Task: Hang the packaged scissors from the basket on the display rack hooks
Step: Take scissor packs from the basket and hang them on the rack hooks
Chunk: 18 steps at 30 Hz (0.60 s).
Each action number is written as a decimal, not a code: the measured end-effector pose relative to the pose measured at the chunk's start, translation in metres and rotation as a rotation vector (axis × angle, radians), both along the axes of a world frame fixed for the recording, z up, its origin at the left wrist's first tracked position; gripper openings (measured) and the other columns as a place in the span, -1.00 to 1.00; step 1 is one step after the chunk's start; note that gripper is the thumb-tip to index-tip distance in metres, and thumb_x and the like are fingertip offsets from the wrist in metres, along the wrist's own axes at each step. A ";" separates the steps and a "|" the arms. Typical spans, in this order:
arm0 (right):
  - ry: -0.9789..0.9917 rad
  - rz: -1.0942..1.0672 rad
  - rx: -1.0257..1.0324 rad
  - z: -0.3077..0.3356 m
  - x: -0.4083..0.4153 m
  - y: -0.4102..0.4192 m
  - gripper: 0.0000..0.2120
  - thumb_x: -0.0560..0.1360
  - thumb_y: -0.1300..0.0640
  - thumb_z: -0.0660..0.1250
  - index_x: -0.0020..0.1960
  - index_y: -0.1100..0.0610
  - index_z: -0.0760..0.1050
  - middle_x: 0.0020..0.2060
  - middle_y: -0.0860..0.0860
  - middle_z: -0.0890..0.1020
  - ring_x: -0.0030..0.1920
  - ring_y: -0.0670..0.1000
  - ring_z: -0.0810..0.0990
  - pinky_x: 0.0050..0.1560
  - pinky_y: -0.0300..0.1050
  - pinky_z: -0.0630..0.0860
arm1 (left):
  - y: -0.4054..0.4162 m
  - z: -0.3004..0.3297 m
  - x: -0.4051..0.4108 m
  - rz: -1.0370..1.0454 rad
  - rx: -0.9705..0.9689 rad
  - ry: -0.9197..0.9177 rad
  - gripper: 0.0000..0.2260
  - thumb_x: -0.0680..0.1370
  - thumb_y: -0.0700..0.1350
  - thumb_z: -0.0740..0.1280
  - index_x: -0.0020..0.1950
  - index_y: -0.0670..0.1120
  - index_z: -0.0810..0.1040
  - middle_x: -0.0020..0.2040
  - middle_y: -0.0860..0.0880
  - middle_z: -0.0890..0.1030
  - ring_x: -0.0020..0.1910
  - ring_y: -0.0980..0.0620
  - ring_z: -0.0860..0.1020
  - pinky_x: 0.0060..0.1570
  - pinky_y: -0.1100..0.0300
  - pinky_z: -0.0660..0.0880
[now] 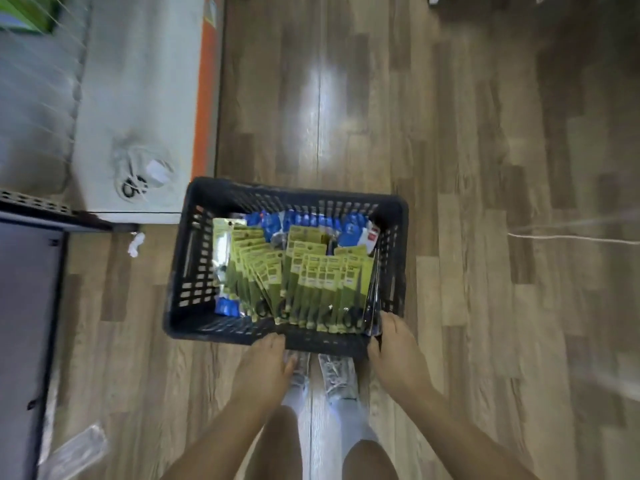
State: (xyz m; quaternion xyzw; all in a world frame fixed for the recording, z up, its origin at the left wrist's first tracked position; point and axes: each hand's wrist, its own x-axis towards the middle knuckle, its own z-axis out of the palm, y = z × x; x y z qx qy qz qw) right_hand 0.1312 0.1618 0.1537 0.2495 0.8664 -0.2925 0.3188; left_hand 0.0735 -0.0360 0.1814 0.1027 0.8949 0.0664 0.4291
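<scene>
Both hands (266, 367) (398, 355) gripping basket (187, 271) rim, packaged scissors (311, 282) inside

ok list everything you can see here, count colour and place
basket: one, dark plastic, on the floor in front of the feet
green scissor packs: many, yellow-green cards, fanned across the basket
blue packs: several, blue, along the basket's far side, one at the near left corner
shelf base: one, pale grey with an orange edge, upper left
bagged item: one, clear wrap, on the shelf base
white cord: one, on the floor at right
floor: wood-look planks
shoes: two, pale
left hand: on the basket's near rim
right hand: grip on the near right corner
</scene>
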 end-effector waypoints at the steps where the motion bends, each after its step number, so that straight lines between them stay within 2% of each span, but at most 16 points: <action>1: 0.006 -0.041 -0.016 -0.014 0.000 0.000 -0.59 0.58 0.18 0.11 0.41 0.23 0.26 0.36 0.11 0.36 0.37 0.09 0.33 0.32 -0.07 0.35 | 0.002 -0.018 -0.001 0.007 0.002 -0.034 -0.67 0.64 -0.02 0.09 0.37 -0.09 0.30 0.33 -0.03 0.40 0.30 0.01 0.37 0.19 0.20 0.32; 7: -0.021 -0.180 -0.090 -0.082 -0.015 -0.008 -0.55 0.59 0.14 0.15 0.46 0.20 0.20 0.33 0.09 0.36 0.28 0.04 0.40 0.22 -0.12 0.39 | 0.023 -0.099 -0.001 0.184 0.077 -0.148 -0.72 0.61 -0.03 0.19 0.28 -0.12 0.41 0.22 -0.04 0.47 0.17 -0.01 0.45 0.06 0.16 0.40; 14: 0.009 -0.199 -0.140 -0.143 -0.042 -0.016 -0.57 0.60 0.15 0.14 0.45 0.17 0.21 0.34 0.06 0.35 0.27 0.01 0.40 0.20 -0.15 0.36 | 0.056 -0.176 -0.021 0.336 0.114 -0.175 -0.67 0.60 -0.04 0.23 0.31 -0.15 0.40 0.26 -0.11 0.49 0.16 -0.07 0.49 0.10 0.12 0.43; 16: 0.012 -0.206 -0.147 -0.161 -0.049 -0.015 -0.59 0.59 0.17 0.14 0.42 0.18 0.24 0.34 0.08 0.34 0.27 0.02 0.40 0.23 -0.12 0.39 | 0.067 -0.194 -0.031 0.378 0.131 -0.158 -0.61 0.60 -0.04 0.23 0.38 -0.17 0.35 0.33 -0.11 0.44 0.23 -0.07 0.46 0.15 0.13 0.39; 18: 0.021 -0.194 -0.151 -0.178 -0.055 -0.016 -0.57 0.58 0.20 0.13 0.44 0.20 0.19 0.39 0.10 0.28 0.35 0.04 0.33 0.34 -0.05 0.33 | 0.078 -0.211 -0.038 0.433 0.155 -0.157 -0.62 0.59 -0.05 0.24 0.36 -0.19 0.37 0.31 -0.12 0.45 0.23 -0.07 0.45 0.14 0.14 0.38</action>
